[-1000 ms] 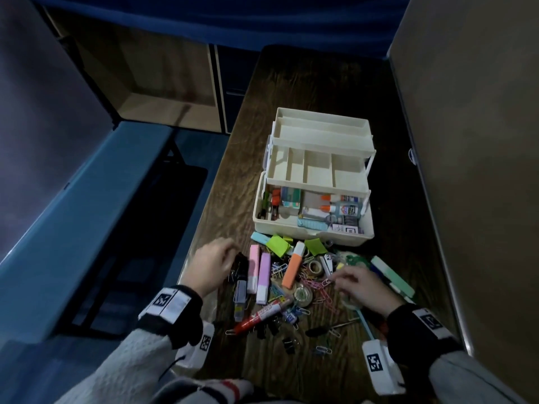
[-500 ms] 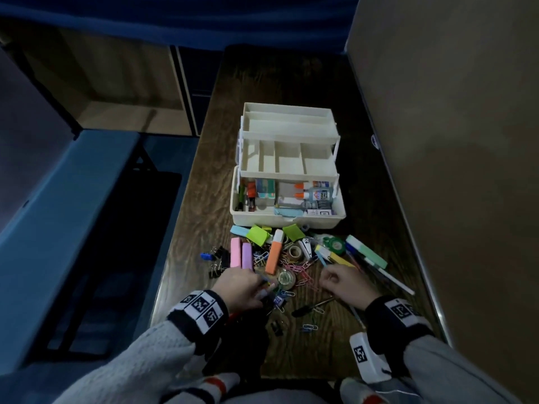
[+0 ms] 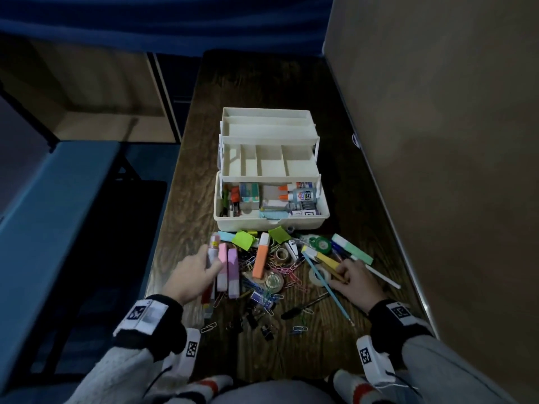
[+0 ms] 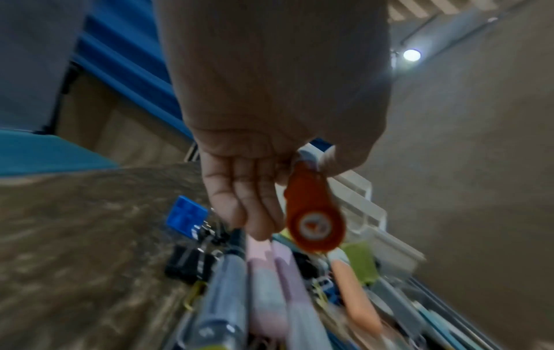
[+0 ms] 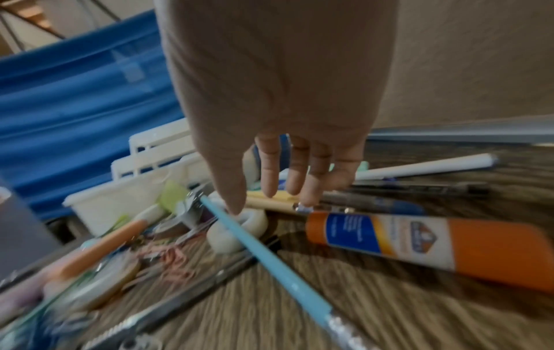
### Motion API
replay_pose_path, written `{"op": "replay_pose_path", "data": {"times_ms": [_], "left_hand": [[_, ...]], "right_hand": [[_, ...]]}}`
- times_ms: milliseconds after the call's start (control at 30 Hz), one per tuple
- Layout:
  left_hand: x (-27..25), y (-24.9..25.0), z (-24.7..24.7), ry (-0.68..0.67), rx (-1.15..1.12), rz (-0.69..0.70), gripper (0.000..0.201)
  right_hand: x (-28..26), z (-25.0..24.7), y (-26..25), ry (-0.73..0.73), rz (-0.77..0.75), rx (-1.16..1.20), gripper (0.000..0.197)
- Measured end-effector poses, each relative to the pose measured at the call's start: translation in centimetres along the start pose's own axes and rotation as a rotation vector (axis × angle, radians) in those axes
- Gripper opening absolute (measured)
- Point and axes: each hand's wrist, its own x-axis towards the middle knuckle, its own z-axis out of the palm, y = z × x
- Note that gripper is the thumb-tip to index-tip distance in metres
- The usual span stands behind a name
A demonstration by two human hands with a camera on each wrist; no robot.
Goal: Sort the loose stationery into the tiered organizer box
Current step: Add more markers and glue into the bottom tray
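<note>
The cream tiered organizer box stands open mid-table, its upper trays bare and its bottom bin holding glue bottles and small boxes. Loose stationery lies in front of it: pink highlighters, an orange highlighter, paper clips. My left hand grips a red marker between thumb and fingers, just above the pile's left side. My right hand hangs over the pile's right side, fingers straight, tips touching pencils beside a white tape roll and a blue pencil.
An orange glue stick lies right of my right hand. A white pen and a mint bar lie near the tan partition on the right. Black binder clips are scattered nearest me. The table's left edge drops to a dark floor.
My left hand took the red marker from the near pile and carried it forward and left. My right hand shifted slightly right onto the pencils.
</note>
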Motion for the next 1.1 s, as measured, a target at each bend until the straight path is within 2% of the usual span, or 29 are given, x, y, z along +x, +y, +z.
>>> {"op": "replay_pose_path", "data": {"times_ms": [133, 233, 300, 367, 433, 533, 633, 767, 933, 1100], "left_hand": [[-0.6, -2.4, -2.2, 0.081, -0.087, -0.134, 0.018], [-1.6, -3.8, -3.4, 0.110, -0.131, -0.209, 0.022], [-2.3, -4.4, -3.7, 0.124, -0.182, -0.233, 0.014], [-2.8, -4.7, -3.6, 0.128, -0.198, -0.238, 0.012], [-3.1, -4.8, -3.4, 0.124, -0.181, -0.238, 0.013], [-3.4, -4.9, -3.1, 0.125, -0.177, -0.240, 0.014], [-3.6, -5.3, -2.7, 0.138, -0.170, -0.245, 0.020], [-4.1, -6.0, -2.1, 0.147, -0.166, -0.274, 0.016], [-4.3, -6.0, -1.0, 0.127, -0.141, -0.275, 0.012], [-3.2, -3.6, 1.2, 0.035, 0.009, -0.225, 0.034]], "right_hand": [[0.4, 0.2, -1.3, 0.060, -0.031, -0.011, 0.030], [1.1, 0.0, -2.5, 0.105, -0.068, 0.014, 0.027], [1.6, 0.1, -3.5, 0.094, -0.096, -0.002, 0.019], [2.4, 0.3, -4.6, 0.097, -0.148, -0.020, 0.014], [3.7, 0.6, -6.2, 0.138, -0.179, -0.029, 0.019], [6.0, 1.0, -8.9, 0.162, -0.111, -0.041, 0.032], [7.3, 2.0, -10.6, 0.152, -0.042, -0.053, 0.037], [7.7, 3.3, -11.3, 0.248, -0.020, 0.000, 0.028], [7.2, 3.1, -10.8, 0.402, -0.109, 0.104, 0.022], [5.8, 1.6, -9.4, 0.493, -0.180, 0.281, 0.019]]}}
